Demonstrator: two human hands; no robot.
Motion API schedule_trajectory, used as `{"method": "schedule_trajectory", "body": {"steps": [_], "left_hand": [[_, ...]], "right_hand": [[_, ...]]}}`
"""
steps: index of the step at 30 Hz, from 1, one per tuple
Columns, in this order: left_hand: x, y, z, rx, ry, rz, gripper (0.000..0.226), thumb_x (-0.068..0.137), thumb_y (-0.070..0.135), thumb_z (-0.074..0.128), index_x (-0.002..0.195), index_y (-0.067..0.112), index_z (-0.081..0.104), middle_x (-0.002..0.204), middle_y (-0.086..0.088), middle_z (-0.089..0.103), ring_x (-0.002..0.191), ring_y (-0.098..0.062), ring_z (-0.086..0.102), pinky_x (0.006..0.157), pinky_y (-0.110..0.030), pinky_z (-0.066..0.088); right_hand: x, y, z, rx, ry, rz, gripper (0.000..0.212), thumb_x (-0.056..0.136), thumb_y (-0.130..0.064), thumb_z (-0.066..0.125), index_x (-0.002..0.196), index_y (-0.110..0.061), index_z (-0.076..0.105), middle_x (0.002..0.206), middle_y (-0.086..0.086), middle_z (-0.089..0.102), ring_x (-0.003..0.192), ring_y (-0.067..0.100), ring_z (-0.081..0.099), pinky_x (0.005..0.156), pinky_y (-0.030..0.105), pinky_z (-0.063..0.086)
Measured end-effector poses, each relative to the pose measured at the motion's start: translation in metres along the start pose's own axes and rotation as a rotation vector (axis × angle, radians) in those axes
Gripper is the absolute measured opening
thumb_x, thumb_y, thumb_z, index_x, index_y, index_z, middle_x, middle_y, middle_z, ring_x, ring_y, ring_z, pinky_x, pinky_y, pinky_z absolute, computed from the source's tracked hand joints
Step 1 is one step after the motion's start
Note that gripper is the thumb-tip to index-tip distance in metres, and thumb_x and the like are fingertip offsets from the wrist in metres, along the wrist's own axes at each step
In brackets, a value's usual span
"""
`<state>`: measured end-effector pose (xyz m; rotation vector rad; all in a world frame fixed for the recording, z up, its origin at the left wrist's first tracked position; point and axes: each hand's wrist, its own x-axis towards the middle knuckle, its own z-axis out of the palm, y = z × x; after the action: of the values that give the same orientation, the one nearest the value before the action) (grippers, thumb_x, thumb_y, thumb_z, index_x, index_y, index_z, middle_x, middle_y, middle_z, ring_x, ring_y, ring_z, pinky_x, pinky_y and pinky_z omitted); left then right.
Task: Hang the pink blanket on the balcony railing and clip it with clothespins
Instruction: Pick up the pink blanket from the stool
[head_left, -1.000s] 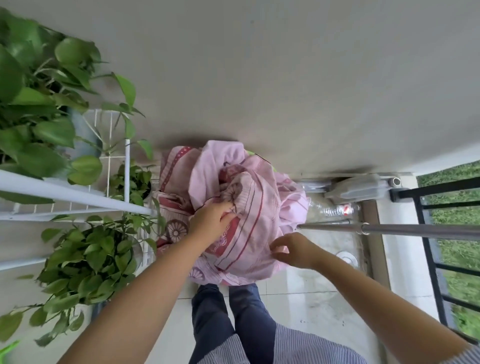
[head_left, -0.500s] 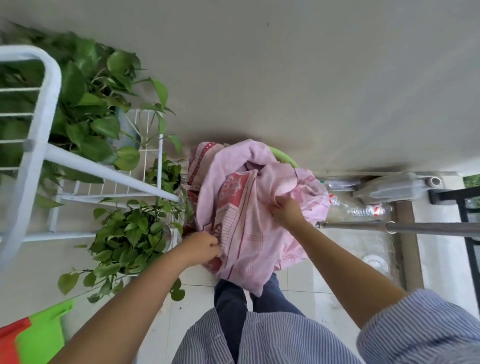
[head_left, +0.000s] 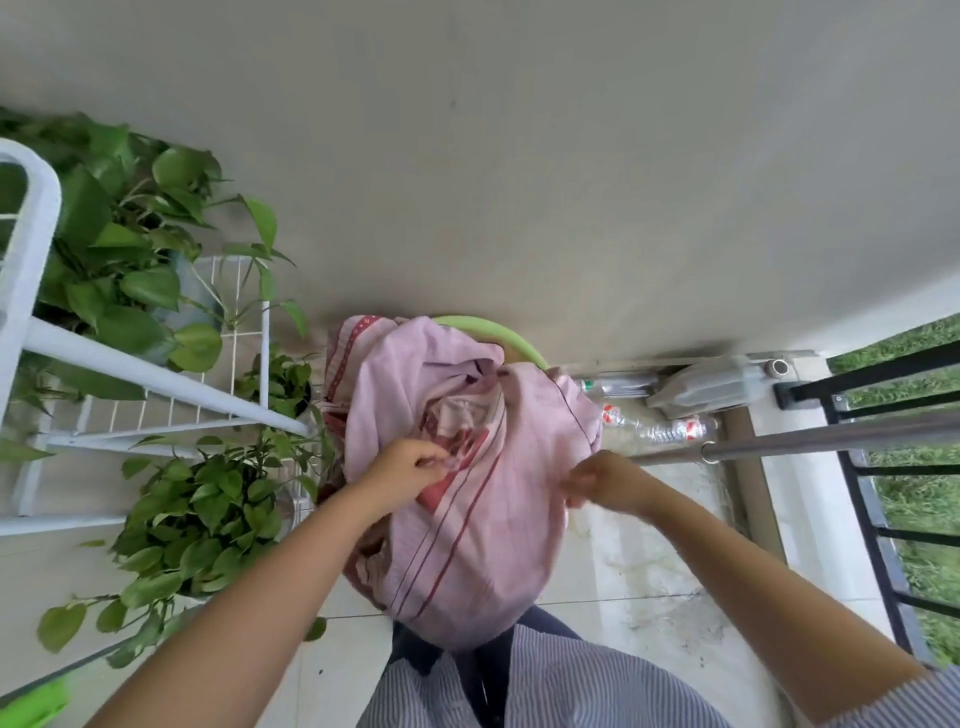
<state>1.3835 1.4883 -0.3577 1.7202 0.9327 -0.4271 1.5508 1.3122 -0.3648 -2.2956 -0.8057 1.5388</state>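
Observation:
The pink blanket (head_left: 467, 499), striped in dark red with patterned patches, is bunched up in front of me, partly lifted out of a green basin (head_left: 498, 335) by the wall. My left hand (head_left: 410, 470) pinches a fold near the blanket's middle. My right hand (head_left: 605, 480) grips its right edge. The black balcony railing (head_left: 878, 519) stands at the far right, apart from the blanket. No clothespins are in view.
A metal rod (head_left: 831, 439) runs from the right toward the blanket. Plastic bottles (head_left: 654, 423) and a grey container (head_left: 711, 387) lie along the wall. A white wire rack (head_left: 130, 374) with leafy plants (head_left: 208, 525) fills the left side.
The blanket has been pulled further up and toward me. My right hand has moved from its top down to its right edge; my left hand has shifted up onto a middle fold.

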Motion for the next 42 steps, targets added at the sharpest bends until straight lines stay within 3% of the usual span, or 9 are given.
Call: {"method": "schedule_trajectory", "body": {"steps": [6,10,12,22,26,30,33,38,42], "left_hand": [[-0.034,-0.018,-0.029,0.253,-0.294,-0.049,0.024,0.086,0.011,0.057,0.108,0.012,0.065,0.098,0.007,0.059,0.097,-0.009,0.054,0.089,-0.021,0.039],[-0.046,-0.016,-0.032,0.304,-0.374,-0.081,0.023,0.085,0.009,0.057,0.107,0.01,0.064,0.096,0.006,0.059,0.085,-0.002,0.053,0.073,-0.007,0.039],[-0.049,-0.019,-0.031,0.35,-0.428,-0.12,0.022,0.086,0.011,0.056,0.107,0.01,0.064,0.098,0.004,0.058,0.087,-0.006,0.053,0.07,-0.007,0.037],[0.05,-0.047,-0.023,0.495,0.346,-0.324,0.069,0.084,0.032,0.052,0.137,0.0,0.022,0.138,-0.026,0.036,0.125,-0.039,0.039,0.102,-0.043,0.039],[0.081,-0.073,-0.032,0.224,0.344,-0.478,0.061,0.086,0.02,0.052,0.137,-0.001,0.024,0.141,-0.026,0.032,0.121,-0.04,0.045,0.098,-0.042,0.044],[0.067,-0.084,-0.027,0.085,0.215,-0.253,0.032,0.082,0.003,0.049,0.053,0.015,0.045,0.059,-0.007,0.043,0.074,-0.02,0.047,0.058,-0.027,0.033],[0.044,-0.072,-0.028,0.064,0.231,-0.087,0.026,0.082,0.003,0.049,0.057,0.01,0.045,0.061,-0.012,0.041,0.067,-0.018,0.043,0.062,-0.029,0.03],[-0.002,-0.053,-0.054,-0.098,0.365,0.028,0.021,0.085,0.0,0.047,0.065,0.004,0.051,0.059,-0.008,0.041,0.057,-0.018,0.038,0.052,-0.026,0.025],[-0.021,-0.041,-0.07,-0.106,0.404,0.084,0.014,0.085,-0.001,0.051,0.076,0.006,0.06,0.083,-0.002,0.047,0.08,-0.014,0.046,0.07,-0.016,0.037]], "right_hand": [[0.046,-0.026,0.017,0.203,0.202,0.201,0.071,0.078,-0.04,0.063,0.132,-0.005,0.035,0.132,0.016,0.049,0.121,0.029,0.045,0.098,0.032,0.036],[0.057,-0.046,0.035,0.143,0.161,0.133,0.021,0.082,-0.022,0.058,0.066,-0.009,0.056,0.07,0.009,0.057,0.072,0.021,0.048,0.059,0.024,0.04],[0.052,-0.044,0.035,-0.022,0.105,0.063,0.041,0.084,-0.014,0.05,0.046,-0.016,0.034,0.054,0.003,0.041,0.055,0.016,0.038,0.045,0.019,0.024],[0.032,0.01,0.023,-0.701,-0.049,0.151,0.038,0.08,-0.004,0.038,0.111,-0.013,0.058,0.12,0.008,0.057,0.112,0.027,0.053,0.09,0.034,0.049],[0.05,0.005,0.019,-0.635,0.03,0.163,0.037,0.08,-0.01,0.041,0.113,-0.017,0.055,0.122,0.007,0.056,0.113,0.027,0.052,0.089,0.033,0.047],[0.061,-0.011,0.028,-0.595,0.187,0.103,0.028,0.083,-0.016,0.044,0.11,-0.011,0.051,0.112,0.011,0.058,0.104,0.031,0.055,0.083,0.037,0.048],[0.066,-0.032,0.039,-0.492,0.198,-0.125,0.048,0.084,-0.034,0.047,0.127,-0.013,0.041,0.127,0.014,0.049,0.118,0.033,0.045,0.096,0.045,0.043],[0.042,-0.071,0.06,-0.615,-0.464,-0.506,0.08,0.07,-0.05,0.065,0.137,-0.024,0.029,0.139,0.008,0.042,0.129,0.026,0.033,0.111,0.049,0.015],[0.033,-0.072,0.07,-1.139,-0.288,-0.521,0.034,0.082,-0.026,0.054,0.115,-0.017,0.056,0.115,0.007,0.06,0.118,0.027,0.044,0.11,0.05,0.01]]}}
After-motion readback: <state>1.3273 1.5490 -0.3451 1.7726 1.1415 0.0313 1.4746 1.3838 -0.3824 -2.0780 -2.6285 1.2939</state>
